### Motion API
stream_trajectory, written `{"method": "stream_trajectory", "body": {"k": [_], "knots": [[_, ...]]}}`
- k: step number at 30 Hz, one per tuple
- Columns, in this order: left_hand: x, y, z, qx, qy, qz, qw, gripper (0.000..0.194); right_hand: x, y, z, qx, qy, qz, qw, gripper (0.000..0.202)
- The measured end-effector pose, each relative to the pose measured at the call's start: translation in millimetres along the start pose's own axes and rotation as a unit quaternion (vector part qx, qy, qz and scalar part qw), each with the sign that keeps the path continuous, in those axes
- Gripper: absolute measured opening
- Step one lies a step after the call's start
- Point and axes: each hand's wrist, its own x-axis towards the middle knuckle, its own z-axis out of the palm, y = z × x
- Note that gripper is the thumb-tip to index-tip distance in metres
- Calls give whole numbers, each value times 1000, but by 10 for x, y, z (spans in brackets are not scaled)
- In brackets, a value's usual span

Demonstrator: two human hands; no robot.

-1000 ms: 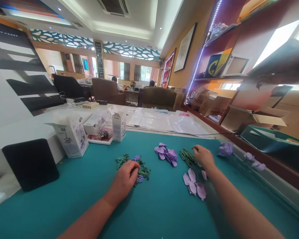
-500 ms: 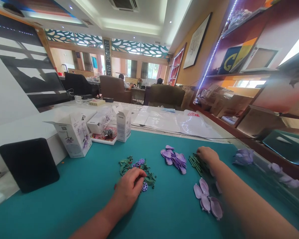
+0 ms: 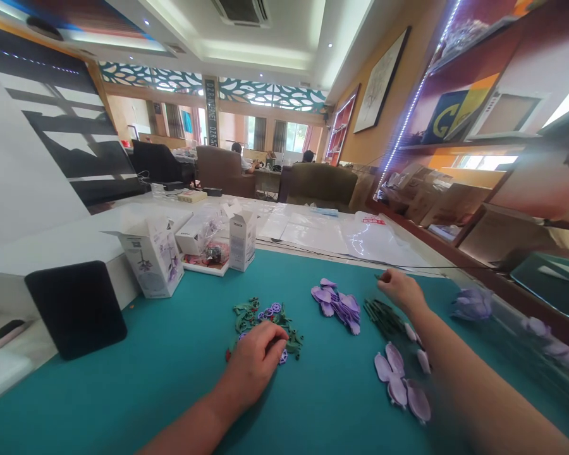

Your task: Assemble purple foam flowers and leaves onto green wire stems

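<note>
At the left of the frame, a flat black panel with rounded corners leans at the edge of a smooth teal mat. Right of it stands an open white cardboard carton printed with purple flowers, then a narrow upright white cardboard box. At the lower centre, the left hand is over the near side of a loose heap of small green and purple plastic parts, its fingers curled and narrow toward the thumb; whether they grip anything I cannot tell. Right of centre lies a cluster of overlapping lilac petal-shaped pieces. Further right is a bundle of slim dark green plastic sticks, with four pale lilac cupped petals below it. Just above the bundle, the right hand pinches a small green piece, mostly hidden by the fingers. At the right edge rests a ruffled purple flower.
</note>
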Motion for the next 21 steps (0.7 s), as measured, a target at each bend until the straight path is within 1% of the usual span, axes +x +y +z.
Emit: {"method": "stream_trajectory", "body": {"k": [2,4,5,6,7,8,10,12,14,16,18,21], "knots": [[-9,16,-2,7,4,9,1000,25,-190,-209,-35,69,12,-42,997,23],[-18,26,-5,3,11,16,1000,26,-479,-446,-2,142,-4,-92,986,35],[-23,31,-8,-2,13,20,1000,26,-649,-565,34,193,-20,-120,974,37],[-28,35,-12,-9,14,23,1000,26,-826,-678,78,311,-37,-139,939,34],[-35,41,-15,-18,14,26,999,26,-1000,-784,125,408,-70,-157,897,33],[-41,46,-17,-30,10,28,999,26,-1161,-879,169,472,-100,-164,860,31],[-56,57,-14,-64,-4,23,998,28,-1421,-1035,242,550,-139,-144,811,29],[-70,65,0,-109,-23,14,994,31,-1584,-1141,290,598,-139,-119,781,30],[-81,70,20,-156,-41,9,987,34,-1670,-1206,320,620,-139,-103,766,31],[-86,75,38,-190,-48,4,981,33,-1719,-1243,341,621,-153,-100,762,28],[-87,85,48,-198,-43,-10,979,32,-1761,-1266,360,617,-152,-106,765,22],[-89,113,46,-182,-48,-29,982,34,-1819,-1276,385,593,-118,-119,787,14]]}}
